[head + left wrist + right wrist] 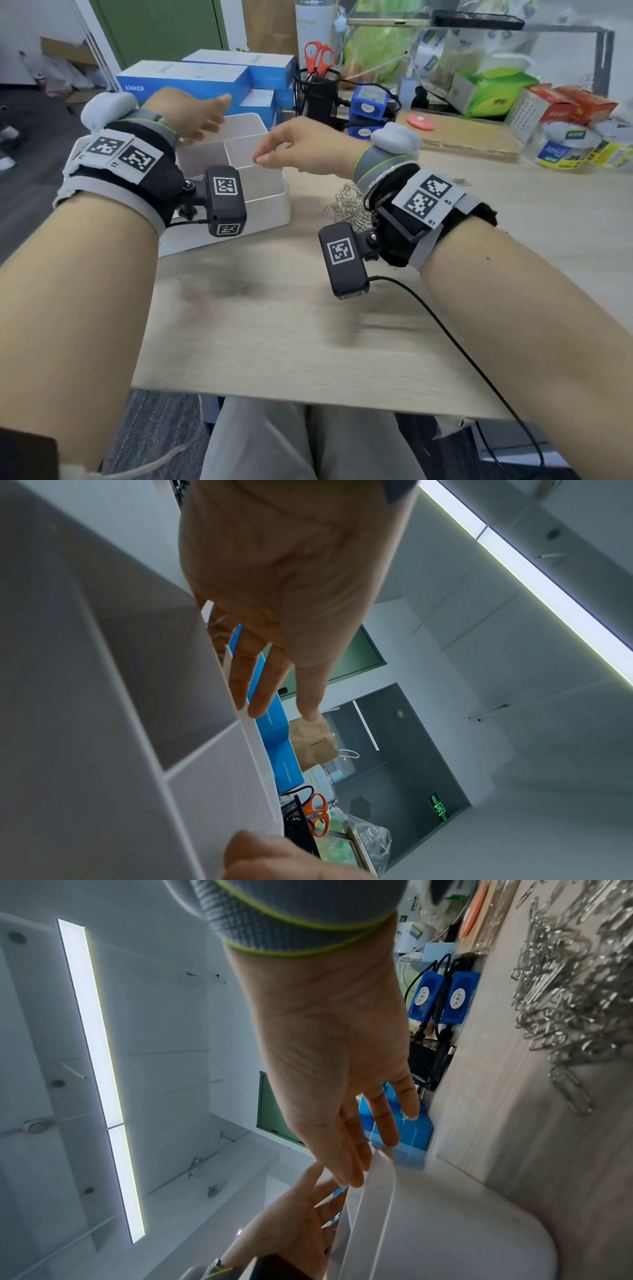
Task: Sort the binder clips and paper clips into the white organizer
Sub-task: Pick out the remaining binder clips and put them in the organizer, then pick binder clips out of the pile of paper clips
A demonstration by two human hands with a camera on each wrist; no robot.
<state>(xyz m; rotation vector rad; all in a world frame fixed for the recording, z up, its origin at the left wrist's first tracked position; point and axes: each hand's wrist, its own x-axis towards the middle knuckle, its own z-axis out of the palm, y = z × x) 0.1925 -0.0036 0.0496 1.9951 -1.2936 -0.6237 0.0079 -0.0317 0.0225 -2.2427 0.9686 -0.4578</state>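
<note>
The white organizer (270, 202) stands at the table's left, and the divided compartments I can see hold nothing. My left hand (205, 114) hovers over its far left corner with fingers straight and nothing in it; the left wrist view shows the left hand's fingers (270, 674) above the organizer's rim (253, 739). My right hand (287, 147) hangs over the organizer's right side, fingers relaxed and bare. A pile of silver paper clips (349, 205) lies on the table under my right wrist, also seen as paper clips (565, 993) in the right wrist view. No binder clips are visible.
Blue boxes (205, 78) stand behind the organizer. A black mesh pen holder (318, 96) with orange scissors, blue devices (368, 106), a wooden board (472, 137) and tape rolls (565, 147) line the back. A black cable (462, 346) crosses the near right.
</note>
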